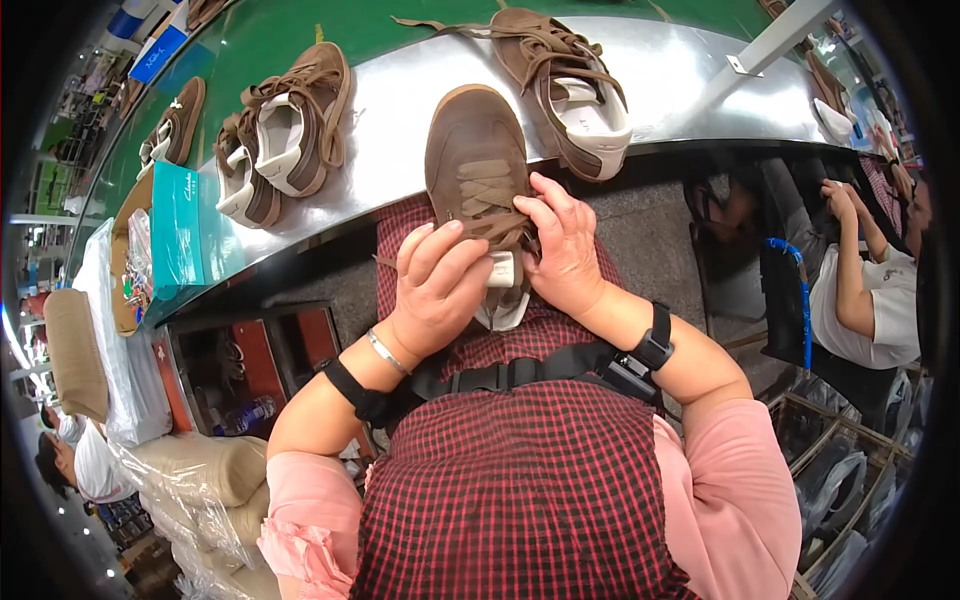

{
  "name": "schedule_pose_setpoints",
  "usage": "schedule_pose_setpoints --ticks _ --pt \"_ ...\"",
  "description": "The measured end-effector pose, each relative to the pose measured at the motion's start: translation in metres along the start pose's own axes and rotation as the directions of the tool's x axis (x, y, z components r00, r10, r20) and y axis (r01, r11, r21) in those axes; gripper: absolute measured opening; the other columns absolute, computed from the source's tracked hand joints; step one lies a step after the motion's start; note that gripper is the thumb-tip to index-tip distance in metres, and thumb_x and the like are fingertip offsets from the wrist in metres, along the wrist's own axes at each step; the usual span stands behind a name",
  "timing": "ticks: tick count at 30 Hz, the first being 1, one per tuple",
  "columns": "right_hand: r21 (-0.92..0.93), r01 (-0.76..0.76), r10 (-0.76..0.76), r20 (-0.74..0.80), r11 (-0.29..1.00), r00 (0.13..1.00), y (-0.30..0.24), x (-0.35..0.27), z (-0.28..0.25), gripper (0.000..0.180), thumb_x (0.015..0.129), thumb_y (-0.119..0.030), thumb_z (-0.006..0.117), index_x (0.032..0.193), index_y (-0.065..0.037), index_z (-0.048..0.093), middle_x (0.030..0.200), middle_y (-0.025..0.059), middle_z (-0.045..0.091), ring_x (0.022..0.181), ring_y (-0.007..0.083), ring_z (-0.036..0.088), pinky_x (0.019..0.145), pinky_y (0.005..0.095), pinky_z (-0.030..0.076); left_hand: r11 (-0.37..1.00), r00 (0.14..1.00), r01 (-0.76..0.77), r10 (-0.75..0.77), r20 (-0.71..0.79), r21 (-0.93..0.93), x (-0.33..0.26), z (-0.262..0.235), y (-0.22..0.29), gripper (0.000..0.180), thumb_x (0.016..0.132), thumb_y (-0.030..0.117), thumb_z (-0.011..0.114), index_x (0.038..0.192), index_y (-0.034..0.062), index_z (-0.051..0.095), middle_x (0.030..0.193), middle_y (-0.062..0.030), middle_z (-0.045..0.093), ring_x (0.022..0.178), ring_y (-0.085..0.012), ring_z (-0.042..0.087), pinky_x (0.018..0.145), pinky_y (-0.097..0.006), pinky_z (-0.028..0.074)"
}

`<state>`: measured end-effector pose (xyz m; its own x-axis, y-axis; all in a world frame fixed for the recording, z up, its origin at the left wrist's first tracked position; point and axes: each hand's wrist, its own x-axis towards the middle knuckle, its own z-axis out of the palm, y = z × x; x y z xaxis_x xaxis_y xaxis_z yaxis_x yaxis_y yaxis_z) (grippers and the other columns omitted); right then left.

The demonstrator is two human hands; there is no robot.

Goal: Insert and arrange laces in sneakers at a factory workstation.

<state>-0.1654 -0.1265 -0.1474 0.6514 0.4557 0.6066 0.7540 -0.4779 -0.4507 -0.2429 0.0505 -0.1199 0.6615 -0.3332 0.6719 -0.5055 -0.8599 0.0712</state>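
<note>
A brown lace-up sneaker (476,135) points away from me, its toe over the metal ledge and its heel toward my lap. Brown laces (488,190) criss-cross its front, and a pale label shows on the tongue (503,268). My left hand (440,285) is closed at the left of the tongue, fingers bent together on the lace. On the other side my right hand (565,240) is closed too, its fingertips pinching lace by the upper eyelets. The exact grip of both thumbs is partly hidden.
Another brown sneaker (575,95) lies at the ledge's right, and a pair (300,125) at its left. Beyond the metal ledge (400,100) runs a green surface (400,25). A teal box (178,225) stands at left. A seated person (865,290) works at right.
</note>
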Motion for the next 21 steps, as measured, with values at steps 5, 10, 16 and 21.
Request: schedule_pose_setpoints --ticks 5,10,16,21 --pt "-0.008 0.176 -0.176 0.051 0.984 0.983 0.006 -0.002 0.003 0.057 0.067 -0.007 0.064 0.122 -0.014 0.048 0.129 0.0125 0.046 0.109 0.0264 0.05 0.093 0.0414 0.034 0.996 1.0 -0.005 0.008 0.03 -0.084 -0.001 0.004 0.002 0.025 0.06 0.004 0.066 0.085 0.0067 0.064 0.104 -0.0048 0.059 0.109 -0.0278 0.052 0.089 -0.043 0.045" --pt "-0.049 0.423 -0.418 0.089 0.905 0.904 0.012 -0.008 -0.018 0.037 0.072 -0.015 0.061 0.109 -0.013 0.058 0.118 0.0046 0.054 0.107 0.0205 0.05 0.096 0.0403 0.034 0.987 0.999 0.047 -0.045 0.016 -0.151 -0.005 -0.011 0.0 0.022 0.064 0.004 0.066 0.086 0.0064 0.063 0.104 -0.0081 0.057 0.109 -0.0295 0.051 0.091 -0.043 0.046" --pt "0.05 0.474 -0.476 0.144 0.879 0.867 0.008 0.004 -0.025 0.033 0.071 -0.014 0.06 0.103 -0.012 0.062 0.107 0.0013 0.057 0.101 0.0193 0.052 0.086 0.0364 0.041 0.996 0.991 0.082 -0.078 0.112 -0.033 0.01 -0.003 -0.005 0.009 0.068 0.008 0.062 0.075 0.0062 0.056 0.117 -0.0112 0.058 0.113 -0.0292 0.05 0.091 -0.043 0.045" --pt "0.245 0.382 -0.421 0.134 0.891 0.897 0.008 0.011 -0.029 0.044 0.062 -0.009 0.071 0.104 -0.011 0.061 0.101 0.0033 0.056 0.095 0.0236 0.052 0.079 0.0386 0.042 0.985 0.994 0.052 -0.035 0.103 -0.162 0.003 0.001 -0.011 0.024 0.058 0.004 0.065 0.081 0.005 0.056 0.112 -0.011 0.058 0.108 -0.0318 0.053 0.088 -0.046 0.045"
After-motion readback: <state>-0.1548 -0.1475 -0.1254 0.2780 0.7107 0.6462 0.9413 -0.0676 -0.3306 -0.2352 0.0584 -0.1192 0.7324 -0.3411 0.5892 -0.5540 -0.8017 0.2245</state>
